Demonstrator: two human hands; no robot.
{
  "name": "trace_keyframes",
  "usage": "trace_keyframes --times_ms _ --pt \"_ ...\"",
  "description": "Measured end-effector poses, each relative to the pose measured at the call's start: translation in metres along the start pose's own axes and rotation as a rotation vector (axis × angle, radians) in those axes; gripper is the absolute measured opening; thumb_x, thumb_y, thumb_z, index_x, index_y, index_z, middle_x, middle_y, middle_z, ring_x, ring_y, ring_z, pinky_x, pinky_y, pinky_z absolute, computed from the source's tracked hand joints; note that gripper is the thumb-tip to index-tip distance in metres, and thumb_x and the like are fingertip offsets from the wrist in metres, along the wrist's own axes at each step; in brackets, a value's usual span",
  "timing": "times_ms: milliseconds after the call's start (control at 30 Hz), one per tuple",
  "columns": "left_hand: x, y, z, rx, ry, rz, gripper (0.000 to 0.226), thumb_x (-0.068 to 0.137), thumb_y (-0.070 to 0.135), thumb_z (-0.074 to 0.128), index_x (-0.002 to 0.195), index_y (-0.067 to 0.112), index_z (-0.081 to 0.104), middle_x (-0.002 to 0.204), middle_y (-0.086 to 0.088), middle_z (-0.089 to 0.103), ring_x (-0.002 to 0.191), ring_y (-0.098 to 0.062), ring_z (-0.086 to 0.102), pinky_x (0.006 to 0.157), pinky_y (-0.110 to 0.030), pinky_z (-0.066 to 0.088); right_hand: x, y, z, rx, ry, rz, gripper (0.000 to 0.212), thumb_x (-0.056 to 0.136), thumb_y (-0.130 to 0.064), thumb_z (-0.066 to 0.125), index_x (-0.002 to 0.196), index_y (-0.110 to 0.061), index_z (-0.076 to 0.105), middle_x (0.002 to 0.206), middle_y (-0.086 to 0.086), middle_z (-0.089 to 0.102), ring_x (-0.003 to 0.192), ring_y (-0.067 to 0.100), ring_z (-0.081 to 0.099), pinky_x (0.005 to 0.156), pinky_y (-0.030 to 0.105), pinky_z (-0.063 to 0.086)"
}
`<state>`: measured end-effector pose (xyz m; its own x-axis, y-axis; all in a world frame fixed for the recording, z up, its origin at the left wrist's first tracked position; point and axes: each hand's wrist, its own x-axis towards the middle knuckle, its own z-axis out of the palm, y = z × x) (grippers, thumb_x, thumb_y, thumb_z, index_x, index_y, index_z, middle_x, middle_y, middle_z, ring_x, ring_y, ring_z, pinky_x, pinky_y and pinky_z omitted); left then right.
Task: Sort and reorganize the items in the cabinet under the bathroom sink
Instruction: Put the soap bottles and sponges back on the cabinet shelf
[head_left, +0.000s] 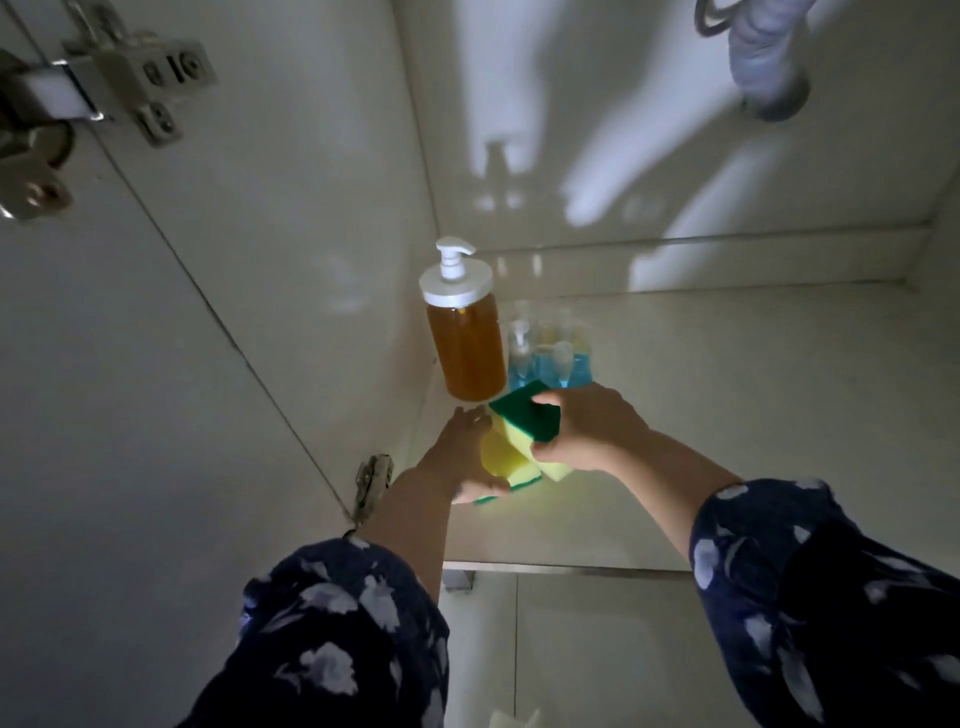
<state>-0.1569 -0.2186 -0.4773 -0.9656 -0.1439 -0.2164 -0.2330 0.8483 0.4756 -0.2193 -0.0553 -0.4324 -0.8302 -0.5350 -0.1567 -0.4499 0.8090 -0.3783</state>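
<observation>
Inside the white cabinet, an amber pump bottle (467, 343) with a white pump head stands in the back left corner of the cabinet floor (727, 415). Right beside it stand small clear bottles of blue liquid (550, 358). In front of these, my right hand (587, 426) grips a yellow sponge with a green scouring side (524, 415), tilted and lifted. My left hand (457, 457) holds a second yellow sponge (506, 462), its green side facing down. The two sponges touch each other.
The open cabinet door (130, 364) with metal hinges (104, 88) is at the left. A lower hinge (371, 483) sits near my left wrist. A grey drain pipe (769, 62) hangs at the top right. Bare cabinet floor spreads to the right.
</observation>
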Motion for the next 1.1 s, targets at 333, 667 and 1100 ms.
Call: trace_keyframes --times_ms 333,667,1100 --pt "-0.055 -0.02 0.033 0.086 -0.042 -0.202 0.109 0.088 0.061 0.048 0.146 0.001 -0.021 0.156 -0.015 -0.025 0.145 -0.027 -0.021 0.119 -0.039 -0.002 0.004 -0.057 0.025 -0.006 0.115 0.04 0.066 0.079 -0.062 0.059 0.13 -0.023 0.049 0.123 0.006 0.058 0.114 0.026 0.055 0.089 0.035 0.052" --pt "-0.057 -0.028 0.048 0.23 -0.051 -0.209 0.105 0.086 0.073 0.03 0.149 0.001 -0.014 0.157 -0.016 -0.021 0.147 -0.027 -0.017 0.119 -0.04 -0.003 0.009 -0.068 0.054 -0.078 0.145 0.189 0.075 0.079 -0.07 0.052 0.14 -0.028 0.035 0.129 0.014 0.044 0.125 0.036 0.038 0.08 0.038 0.048" --pt "-0.102 -0.005 0.05 0.039 -0.004 -0.214 0.066 0.097 0.042 0.045 0.151 0.013 0.02 0.162 -0.006 0.004 0.149 -0.022 0.004 0.12 -0.038 0.014 -0.064 -0.027 0.019 -0.184 -0.083 0.206 0.074 0.075 -0.067 0.059 0.135 -0.027 0.045 0.134 0.003 0.052 0.121 0.028 0.052 0.089 0.036 0.045"
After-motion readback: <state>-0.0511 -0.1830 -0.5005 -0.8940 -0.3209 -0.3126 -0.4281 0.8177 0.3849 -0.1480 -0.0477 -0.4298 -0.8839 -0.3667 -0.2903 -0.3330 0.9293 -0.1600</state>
